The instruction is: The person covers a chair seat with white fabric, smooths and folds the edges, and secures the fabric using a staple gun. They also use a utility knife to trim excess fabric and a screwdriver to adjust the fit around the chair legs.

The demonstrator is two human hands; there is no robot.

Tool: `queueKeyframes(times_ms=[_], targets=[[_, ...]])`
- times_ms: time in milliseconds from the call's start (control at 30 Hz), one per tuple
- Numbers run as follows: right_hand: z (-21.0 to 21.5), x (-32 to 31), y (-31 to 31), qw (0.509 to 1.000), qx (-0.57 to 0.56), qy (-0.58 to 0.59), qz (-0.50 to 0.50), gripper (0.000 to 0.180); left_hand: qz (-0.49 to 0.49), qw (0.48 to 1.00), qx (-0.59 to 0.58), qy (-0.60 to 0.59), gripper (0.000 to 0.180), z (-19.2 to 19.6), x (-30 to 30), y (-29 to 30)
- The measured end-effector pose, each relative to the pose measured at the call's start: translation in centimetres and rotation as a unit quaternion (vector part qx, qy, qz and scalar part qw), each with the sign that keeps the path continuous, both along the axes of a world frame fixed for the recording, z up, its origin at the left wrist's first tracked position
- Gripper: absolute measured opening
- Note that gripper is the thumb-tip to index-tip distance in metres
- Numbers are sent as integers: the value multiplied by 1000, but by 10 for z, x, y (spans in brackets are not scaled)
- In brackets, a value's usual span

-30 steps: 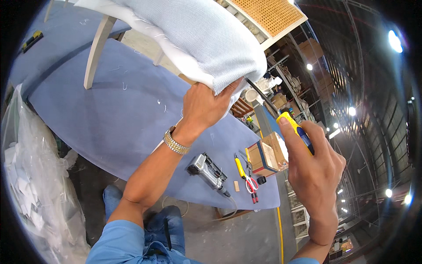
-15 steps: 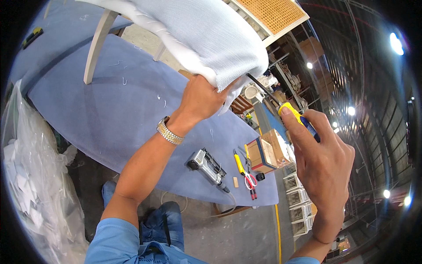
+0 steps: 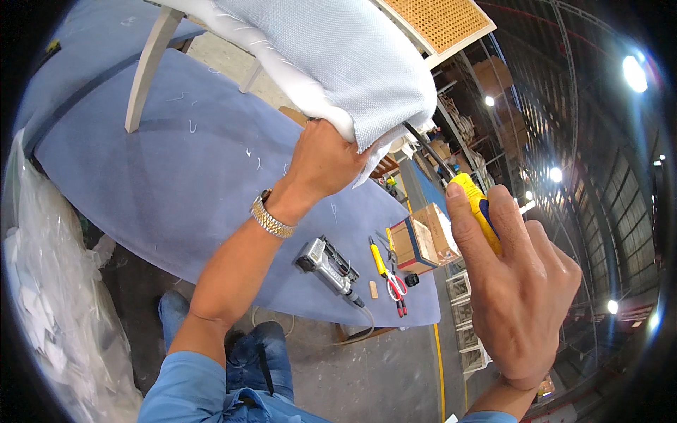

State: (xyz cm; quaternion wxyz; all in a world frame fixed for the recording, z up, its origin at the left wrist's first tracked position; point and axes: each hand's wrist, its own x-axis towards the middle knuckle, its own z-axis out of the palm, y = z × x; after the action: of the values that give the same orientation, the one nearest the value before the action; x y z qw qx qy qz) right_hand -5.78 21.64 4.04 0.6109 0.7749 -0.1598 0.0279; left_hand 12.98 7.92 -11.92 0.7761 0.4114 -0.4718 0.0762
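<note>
A chair with a pale leg (image 3: 149, 77) and a woven cane panel (image 3: 443, 27) rests tipped on the table. Light grey-blue woven fabric (image 3: 345, 63) lies over its seat, with white padding (image 3: 293, 79) showing along the edge. My left hand (image 3: 324, 161) is closed on the fabric at the seat's near corner; its fingertips are hidden under the cloth. In my right hand (image 3: 525, 282) is a screwdriver (image 3: 474, 201) with a yellow and blue handle. The dark shaft points up-left, its tip out of sight at the fabric-covered corner.
On the blue-covered table (image 3: 204, 190) lie a pneumatic staple gun (image 3: 330, 269) with a hose, scissors (image 3: 396, 286), a yellow-handled tool (image 3: 378, 256) and a small wooden block (image 3: 373, 290). A wooden box (image 3: 411, 247) stands near the right edge. A clear plastic bag (image 3: 60, 296) of white scraps is at left.
My right hand has shifted slightly right and down, turning the screwdriver's handle. My left hand keeps its hold on the fabric. The view has moved a little.
</note>
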Motion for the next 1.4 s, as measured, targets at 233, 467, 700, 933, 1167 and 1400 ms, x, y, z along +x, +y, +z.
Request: queueKeyframes(times_ms=[233,467,700,933,1167,1400], targets=[[-7,-8,-28,993,75,-62,67,47,81,995,32,38,20,-8,-4,-8],[-6,-27,-71,972,145,-132,128,48,62,996,30,60,22,-5,-10,-7],[-16,-42,-107,934,238,-171,206,47,58,995,54,64,27,-3,-12,-5],[-28,-51,-145,832,421,-256,255,38,54,998,-9,35,30,6,-12,3],[-47,-58,-166,803,423,-279,312,40,8,997,-53,58,37,14,-5,-2],[-53,-53,-178,810,368,-277,364,41,-19,995,-51,80,36,19,-10,1]])
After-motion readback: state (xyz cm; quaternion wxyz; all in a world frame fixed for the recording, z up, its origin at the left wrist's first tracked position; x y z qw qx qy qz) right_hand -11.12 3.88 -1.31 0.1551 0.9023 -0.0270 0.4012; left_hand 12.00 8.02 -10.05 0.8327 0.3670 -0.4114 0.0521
